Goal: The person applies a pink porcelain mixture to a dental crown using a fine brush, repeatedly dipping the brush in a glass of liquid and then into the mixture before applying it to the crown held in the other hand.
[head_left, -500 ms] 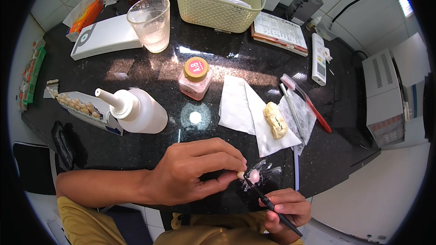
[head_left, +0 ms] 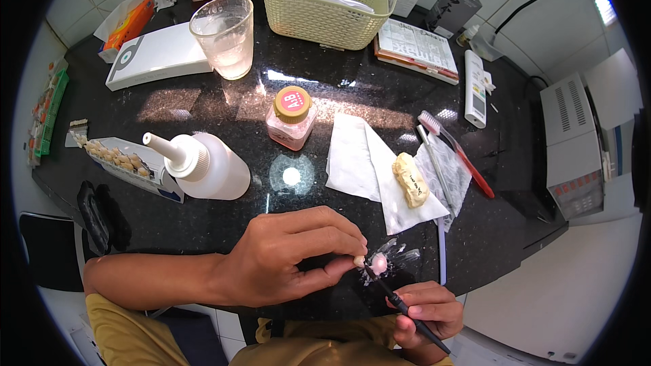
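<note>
My left hand (head_left: 291,254) pinches a small cream tooth-shaped piece (head_left: 359,261) between thumb and fingertips, just over the dark counter. In my right hand (head_left: 430,312) is a slim black brush-like tool (head_left: 400,305), gripped like a pen. Its thin tip reaches up to the piece; whether it touches is too small to tell. Right beside the piece sits a glossy pale-pink blob (head_left: 379,265) on the counter, ringed by whitish smears. A cream dental cast (head_left: 411,180) with dark marks rests on a white tissue (head_left: 354,156) beyond my hands.
A white nozzle bottle (head_left: 210,166) stands left, by a box of tooth-shaped pieces (head_left: 119,157). Farther back are a gold-capped jar (head_left: 291,118), a glass cup (head_left: 224,37) and a woven basket (head_left: 325,7). A red toothbrush (head_left: 461,156) and lilac stick (head_left: 443,254) lie right.
Almost nothing differs. Both hands keep their grips and places, and the black tool has shifted only very slightly.
</note>
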`<state>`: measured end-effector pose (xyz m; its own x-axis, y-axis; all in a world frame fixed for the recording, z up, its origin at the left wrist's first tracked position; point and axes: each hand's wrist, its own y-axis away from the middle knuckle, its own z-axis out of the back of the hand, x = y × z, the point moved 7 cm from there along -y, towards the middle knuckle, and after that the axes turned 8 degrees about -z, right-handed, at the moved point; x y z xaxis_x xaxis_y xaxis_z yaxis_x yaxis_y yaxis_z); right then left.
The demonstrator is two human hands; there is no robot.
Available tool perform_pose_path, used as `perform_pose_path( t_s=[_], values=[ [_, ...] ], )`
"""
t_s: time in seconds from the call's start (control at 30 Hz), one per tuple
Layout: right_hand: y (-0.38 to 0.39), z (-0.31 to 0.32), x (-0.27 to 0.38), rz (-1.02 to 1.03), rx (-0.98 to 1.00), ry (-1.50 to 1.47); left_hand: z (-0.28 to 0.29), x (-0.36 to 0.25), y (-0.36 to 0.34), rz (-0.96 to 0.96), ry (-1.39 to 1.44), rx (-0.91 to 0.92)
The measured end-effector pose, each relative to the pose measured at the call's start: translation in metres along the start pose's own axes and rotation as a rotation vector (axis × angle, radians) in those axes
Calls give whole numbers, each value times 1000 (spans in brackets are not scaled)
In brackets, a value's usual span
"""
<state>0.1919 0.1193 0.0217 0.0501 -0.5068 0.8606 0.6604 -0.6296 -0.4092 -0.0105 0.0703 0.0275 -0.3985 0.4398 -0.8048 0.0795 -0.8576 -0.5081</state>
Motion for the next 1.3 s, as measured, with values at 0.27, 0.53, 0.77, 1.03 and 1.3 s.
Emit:
perform_pose_path(
  t_s=[0.27,0.53,0.77,1.03,1.3],
  values=[
    [1,1,-1,-3,-5,4,0,0,0,-5,15,3],
    [4,4,-1,17,-64,-13,0,1,1,21,43,5],
    [-1,4,2,30,-52,37,-9,23,12,395,516,-23],
    [-2,-1,4,39,-4,131,-12,26,16,478,590,-26],
    [-48,29,13,21,-166,328,-10,31,16,573,681,-103]
  ],
)
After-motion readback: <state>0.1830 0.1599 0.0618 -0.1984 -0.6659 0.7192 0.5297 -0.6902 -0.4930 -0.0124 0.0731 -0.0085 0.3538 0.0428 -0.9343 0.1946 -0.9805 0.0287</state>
